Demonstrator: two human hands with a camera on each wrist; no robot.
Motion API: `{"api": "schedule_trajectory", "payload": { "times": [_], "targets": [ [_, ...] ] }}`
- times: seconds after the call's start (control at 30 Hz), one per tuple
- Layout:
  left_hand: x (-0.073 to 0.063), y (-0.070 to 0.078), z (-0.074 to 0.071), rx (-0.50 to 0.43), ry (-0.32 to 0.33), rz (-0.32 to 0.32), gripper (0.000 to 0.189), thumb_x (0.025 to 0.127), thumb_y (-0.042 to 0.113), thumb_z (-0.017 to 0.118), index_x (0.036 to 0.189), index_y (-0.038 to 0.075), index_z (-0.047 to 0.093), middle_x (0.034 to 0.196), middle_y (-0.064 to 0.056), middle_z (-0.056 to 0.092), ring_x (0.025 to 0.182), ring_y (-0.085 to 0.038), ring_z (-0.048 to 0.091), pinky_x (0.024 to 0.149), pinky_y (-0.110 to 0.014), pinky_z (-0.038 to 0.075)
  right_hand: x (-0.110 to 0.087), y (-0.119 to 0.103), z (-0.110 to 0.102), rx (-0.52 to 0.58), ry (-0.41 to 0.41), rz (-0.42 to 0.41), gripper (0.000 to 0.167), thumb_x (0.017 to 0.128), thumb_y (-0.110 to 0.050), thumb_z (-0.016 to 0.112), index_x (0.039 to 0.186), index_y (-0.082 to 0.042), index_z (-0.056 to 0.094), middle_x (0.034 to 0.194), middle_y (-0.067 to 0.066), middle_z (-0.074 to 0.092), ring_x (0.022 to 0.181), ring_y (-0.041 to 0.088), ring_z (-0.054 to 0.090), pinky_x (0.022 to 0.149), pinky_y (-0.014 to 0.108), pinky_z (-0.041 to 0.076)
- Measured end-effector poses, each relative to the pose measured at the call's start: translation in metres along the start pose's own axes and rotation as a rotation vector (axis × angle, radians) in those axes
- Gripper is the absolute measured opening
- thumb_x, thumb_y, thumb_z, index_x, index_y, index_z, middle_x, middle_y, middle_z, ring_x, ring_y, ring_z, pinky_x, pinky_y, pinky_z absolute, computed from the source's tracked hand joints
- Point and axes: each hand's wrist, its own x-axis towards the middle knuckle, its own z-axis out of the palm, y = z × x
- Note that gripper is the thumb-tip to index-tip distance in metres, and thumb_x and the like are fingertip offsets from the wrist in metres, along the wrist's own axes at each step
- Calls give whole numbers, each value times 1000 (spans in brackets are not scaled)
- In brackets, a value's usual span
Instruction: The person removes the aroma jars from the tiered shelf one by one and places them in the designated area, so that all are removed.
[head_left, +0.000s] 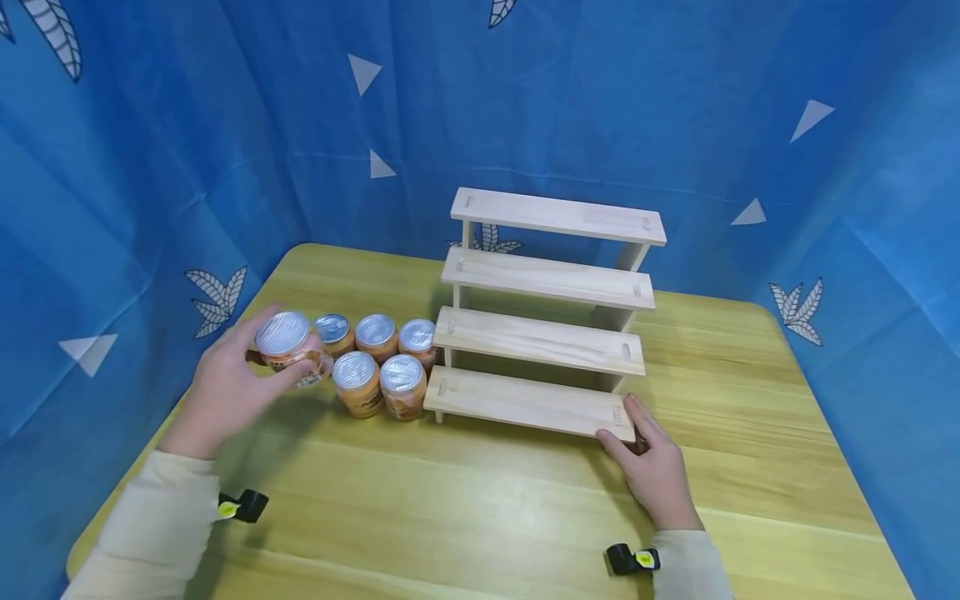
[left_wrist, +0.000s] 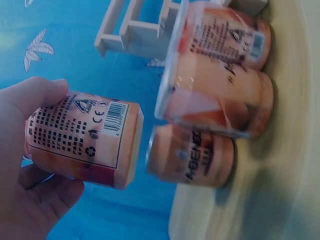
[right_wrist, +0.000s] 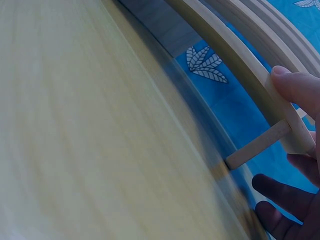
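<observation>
My left hand [head_left: 236, 375] grips an orange can [left_wrist: 82, 137] with a silver lid, held above the table at the left. Printed text and a barcode show on its side in the left wrist view. Beside it several like cans [head_left: 360, 387] stand upright in two rows, close against the left end of a four-step wooden rack [head_left: 536, 333]. At the rack's front right corner is my right hand [head_left: 656, 471], its thumb on the front edge of the lowest shelf [head_left: 525, 402] and a finger at the shelf's end, pinching that corner.
The wooden table [head_left: 450, 508] has rounded corners. A blue curtain [head_left: 562, 100] with leaf and triangle prints hangs behind it and along both sides. Black camera mounts [head_left: 243, 506] sit by both wrists.
</observation>
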Motion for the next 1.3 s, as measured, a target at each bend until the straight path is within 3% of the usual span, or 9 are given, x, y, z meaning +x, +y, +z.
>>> {"api": "schedule_trajectory", "payload": {
  "times": [0.2, 0.5, 0.63, 0.8, 1.07, 1.3],
  "targets": [
    [3, -12, 2, 18, -66, -34, 90, 89, 39, 78, 155, -1, 32, 135, -30, 50, 105, -40, 57, 80, -49, 49, 2, 0, -2, 11, 13, -8, 81, 90, -45, 76, 153, -8, 43, 159, 12, 37, 144, 34, 37, 94, -3, 27],
    [3, -43, 31, 13, -206, -99, 98, 90, 49, 74, 158, -1, 25, 150, -34, 36, 129, -50, 44, 96, -63, 46, 2, 0, -3, 21, 8, -3, 82, 90, -46, 75, 154, -8, 41, 161, 11, 35, 146, 33, 35, 95, -2, 27],
    [0, -53, 41, 5, -231, -129, 99, 89, 48, 75, 157, -3, 24, 151, -34, 35, 133, -52, 40, 101, -65, 40, 1, 1, -2, 23, -3, -12, 82, 90, -47, 75, 154, -8, 41, 161, 11, 34, 146, 33, 34, 96, -1, 27],
    [-1, -58, 49, -22, -229, -118, 96, 90, 44, 75, 156, -6, 25, 150, -34, 36, 134, -52, 40, 103, -66, 38, 0, 0, -2, 1, 12, -35, 81, 90, -47, 75, 154, -8, 42, 160, 10, 36, 146, 34, 35, 97, -3, 23],
    [-4, -65, 53, -48, -214, -111, 89, 91, 34, 76, 156, -3, 28, 150, -31, 39, 133, -49, 42, 103, -66, 38, -1, 1, 0, -7, 1, -27, 81, 89, -48, 75, 153, -9, 43, 160, 9, 37, 146, 32, 35, 101, 2, 25],
    [-3, -64, 55, -71, -256, -109, 89, 94, 28, 74, 159, -2, 20, 151, -32, 34, 135, -49, 39, 105, -66, 37, -2, 2, 0, -6, 6, -14, 81, 89, -48, 75, 153, -10, 43, 160, 9, 37, 146, 33, 36, 105, 7, 27]
  ]
}}
